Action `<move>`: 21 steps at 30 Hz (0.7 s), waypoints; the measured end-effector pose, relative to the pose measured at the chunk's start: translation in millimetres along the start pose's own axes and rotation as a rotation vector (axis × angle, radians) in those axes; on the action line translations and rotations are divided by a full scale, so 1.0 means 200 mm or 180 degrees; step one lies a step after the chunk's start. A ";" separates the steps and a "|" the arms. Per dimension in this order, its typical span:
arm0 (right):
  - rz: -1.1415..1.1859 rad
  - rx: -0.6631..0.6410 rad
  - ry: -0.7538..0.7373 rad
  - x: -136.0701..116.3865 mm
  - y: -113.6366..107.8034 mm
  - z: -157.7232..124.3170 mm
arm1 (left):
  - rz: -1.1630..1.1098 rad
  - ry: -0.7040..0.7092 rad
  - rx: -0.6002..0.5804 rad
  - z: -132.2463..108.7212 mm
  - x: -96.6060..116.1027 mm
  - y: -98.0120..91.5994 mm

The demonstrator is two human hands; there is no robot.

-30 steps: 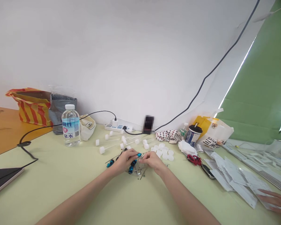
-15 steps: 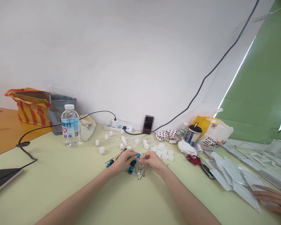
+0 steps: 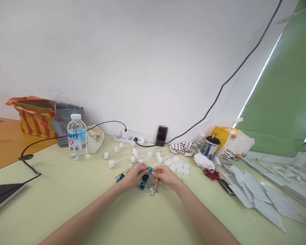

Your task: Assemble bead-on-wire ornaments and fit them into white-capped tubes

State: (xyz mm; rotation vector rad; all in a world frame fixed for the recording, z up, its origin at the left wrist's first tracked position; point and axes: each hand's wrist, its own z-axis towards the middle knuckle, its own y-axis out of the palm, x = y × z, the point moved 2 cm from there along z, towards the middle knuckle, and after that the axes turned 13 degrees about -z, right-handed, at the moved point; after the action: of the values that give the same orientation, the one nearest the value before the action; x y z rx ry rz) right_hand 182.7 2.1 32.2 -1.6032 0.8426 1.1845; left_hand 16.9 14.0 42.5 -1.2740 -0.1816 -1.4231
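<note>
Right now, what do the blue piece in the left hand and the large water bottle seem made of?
The blue piece in the left hand: perhaps metal, glossy, given its bright sheen; plastic is possible. The water bottle: likely clear, smooth plastic, being see-through and shiny.

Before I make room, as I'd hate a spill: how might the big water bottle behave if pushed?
The big water bottle is probably fairly heavy, as clear liquid seems to show below its label. Standing upright and taller than wide, it might tip if pushed near the top. Its white cap is on, so a spill seems unlikely.
</note>
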 end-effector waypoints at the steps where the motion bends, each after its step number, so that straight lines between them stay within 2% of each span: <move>1: -0.0011 0.0000 -0.0034 0.00 0.00 0.00 | 0.0014 -0.0014 0.0018 0.00 -0.01 0.00; 10: 0.0001 0.0529 -0.0076 0.04 0.01 0.03 | 0.0183 -0.0195 0.0030 0.00 -0.02 0.00; 21: -0.0260 0.0734 0.0111 0.05 0.00 0.03 | 0.0631 -0.0248 0.0064 -0.01 -0.04 0.01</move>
State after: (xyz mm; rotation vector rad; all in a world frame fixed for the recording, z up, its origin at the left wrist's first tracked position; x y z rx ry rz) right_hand 184.5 8.5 21.4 -1.4587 0.8933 0.9674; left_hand 15.9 16.9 34.6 -1.2947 -0.1182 -1.2009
